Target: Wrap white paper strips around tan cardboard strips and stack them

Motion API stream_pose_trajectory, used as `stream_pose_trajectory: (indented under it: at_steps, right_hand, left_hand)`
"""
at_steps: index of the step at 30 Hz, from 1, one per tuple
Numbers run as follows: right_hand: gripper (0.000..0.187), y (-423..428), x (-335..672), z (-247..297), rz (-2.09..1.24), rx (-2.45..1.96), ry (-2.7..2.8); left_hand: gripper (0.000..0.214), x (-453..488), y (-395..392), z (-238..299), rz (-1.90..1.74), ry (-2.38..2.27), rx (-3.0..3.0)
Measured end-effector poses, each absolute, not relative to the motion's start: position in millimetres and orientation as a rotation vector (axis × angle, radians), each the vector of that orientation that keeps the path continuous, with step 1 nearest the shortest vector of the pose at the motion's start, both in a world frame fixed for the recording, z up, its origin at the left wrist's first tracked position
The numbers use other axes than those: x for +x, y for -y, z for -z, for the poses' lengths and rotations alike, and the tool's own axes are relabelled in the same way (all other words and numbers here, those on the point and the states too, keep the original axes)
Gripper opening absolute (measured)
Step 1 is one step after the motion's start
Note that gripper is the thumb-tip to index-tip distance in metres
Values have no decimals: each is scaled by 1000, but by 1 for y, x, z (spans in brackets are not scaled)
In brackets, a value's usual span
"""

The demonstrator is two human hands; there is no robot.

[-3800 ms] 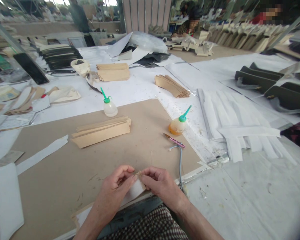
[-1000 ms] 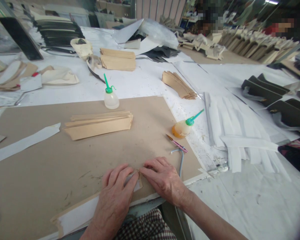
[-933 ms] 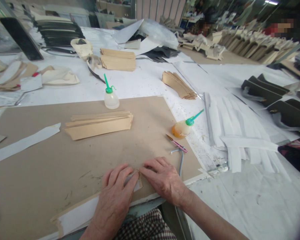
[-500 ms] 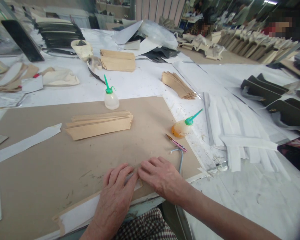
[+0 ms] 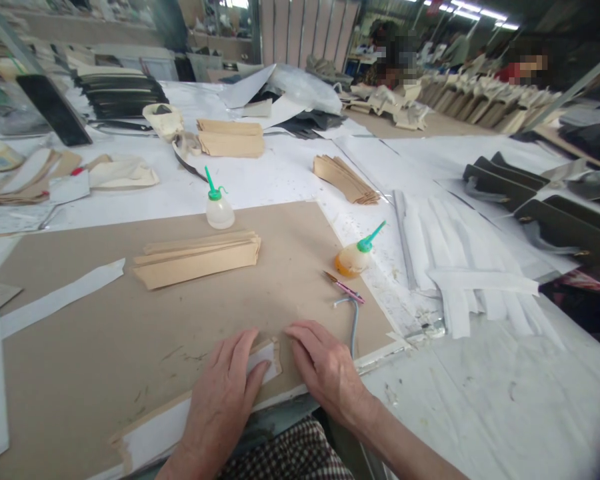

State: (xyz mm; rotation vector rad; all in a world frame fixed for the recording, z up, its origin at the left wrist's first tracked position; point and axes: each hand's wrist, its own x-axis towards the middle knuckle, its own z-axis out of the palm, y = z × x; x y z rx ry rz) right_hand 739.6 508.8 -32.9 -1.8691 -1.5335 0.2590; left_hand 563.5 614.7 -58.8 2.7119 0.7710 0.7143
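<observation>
A tan strip with a white strip (image 5: 156,435) laid on it lies slantwise along the board's near edge. Its tan border shows at both ends and along the far side. My left hand (image 5: 225,380) rests flat over its middle, thumb spread from the fingers, hiding part of it. Just beyond the strip's right end, my right hand (image 5: 325,367) is apart from it, fingers loosely bent and nothing visible in them. A pinkish pen-like tool (image 5: 347,289) and a grey-blue cord (image 5: 354,323) lie beyond the right hand.
A stack of tan strips (image 5: 200,261) lies on the brown board (image 5: 90,320). Two squeeze bottles stand farther off, one clear (image 5: 221,213), one with amber liquid (image 5: 353,260). White strips (image 5: 445,247) lie to the right, a loose white strip (image 5: 65,298) to the left.
My right hand has come away from the strip's right end and shifted slightly right, uncovering that end. My left hand stays on the strip. The camera view has tilted up a little.
</observation>
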Motion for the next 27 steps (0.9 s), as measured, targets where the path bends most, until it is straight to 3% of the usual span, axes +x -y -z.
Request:
stream_pose_trajectory:
  at_steps: [7,19,27]
  right_hand:
    - [22,-510,728,26,-441,-1909,1381]
    - [18,-518,728,10,-1007,-1783,990]
    - [15,-521,728,18,-979,-1748,889]
  left_hand:
    - [23,567,-628,37,-334,-892,2431]
    - [21,556,-633,24,-480,-830,2177]
    - [30,557,-640,12,-290,-835,2044]
